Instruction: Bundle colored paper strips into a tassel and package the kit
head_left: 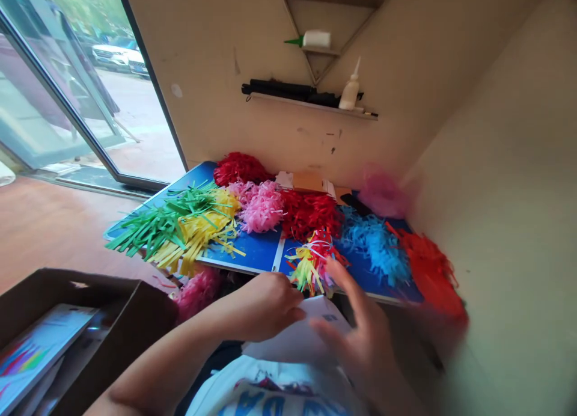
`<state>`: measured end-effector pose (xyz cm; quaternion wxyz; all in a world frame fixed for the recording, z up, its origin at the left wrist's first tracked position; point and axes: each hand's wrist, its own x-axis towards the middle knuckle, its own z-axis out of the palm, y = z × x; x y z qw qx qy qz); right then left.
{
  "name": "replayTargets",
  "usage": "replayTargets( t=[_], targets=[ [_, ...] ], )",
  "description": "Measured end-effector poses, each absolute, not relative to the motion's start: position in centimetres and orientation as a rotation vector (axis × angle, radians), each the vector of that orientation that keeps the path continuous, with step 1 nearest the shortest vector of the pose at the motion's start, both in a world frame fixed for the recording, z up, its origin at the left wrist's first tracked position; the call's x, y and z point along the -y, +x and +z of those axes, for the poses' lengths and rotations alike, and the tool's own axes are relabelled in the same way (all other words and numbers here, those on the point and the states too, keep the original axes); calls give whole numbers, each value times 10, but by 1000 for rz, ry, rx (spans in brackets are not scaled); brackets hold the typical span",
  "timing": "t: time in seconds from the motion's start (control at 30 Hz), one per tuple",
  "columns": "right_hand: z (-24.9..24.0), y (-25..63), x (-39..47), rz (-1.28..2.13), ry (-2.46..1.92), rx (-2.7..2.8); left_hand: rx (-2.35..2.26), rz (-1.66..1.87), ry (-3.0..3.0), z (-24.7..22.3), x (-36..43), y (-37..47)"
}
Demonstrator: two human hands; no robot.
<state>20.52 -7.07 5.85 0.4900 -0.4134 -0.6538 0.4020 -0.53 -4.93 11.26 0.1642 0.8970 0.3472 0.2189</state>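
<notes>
My left hand (269, 305) is closed, its fingers curled in at the edge of a white flat paper or bag (311, 332) with a small dark print, held in front of my chest. My right hand (365, 329) is slightly blurred at the other side of it, thumb and forefinger spread apart. Just beyond my hands, a small bundle of mixed coloured paper strips (311, 263) lies at the table's near edge. Whether my right fingers touch the white piece is hard to see.
The blue folding table (259, 250) bears green strips (166, 214), yellow strips (205, 226), pink strips (261, 205), red strips (311, 214), and blue strips (374, 241). Orange-red strips (433, 272) hang over its right end. A cardboard box (135, 320) stands left. Glue bottles (349, 91) sit on wall shelves.
</notes>
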Motion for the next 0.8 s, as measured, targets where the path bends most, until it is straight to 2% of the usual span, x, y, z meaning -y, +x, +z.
replayTargets(
  t=[0.13,0.27,0.4,0.63,0.8],
  targets=[
    [58,217,37,979,-1178,1677,-988,764,2208,97,36,7],
    [44,240,22,901,-1350,1181,-775,1100,1782,69,35,0],
    [36,247,20,1000,-1296,875,-870,1363,1783,45,40,17],
    [7,247,17,1020,-1215,811,-1046,1548,1776,24,43,44],
    [-10,254,15,808,-1254,941,-1007,1918,1639,13,52,53]
  ],
)
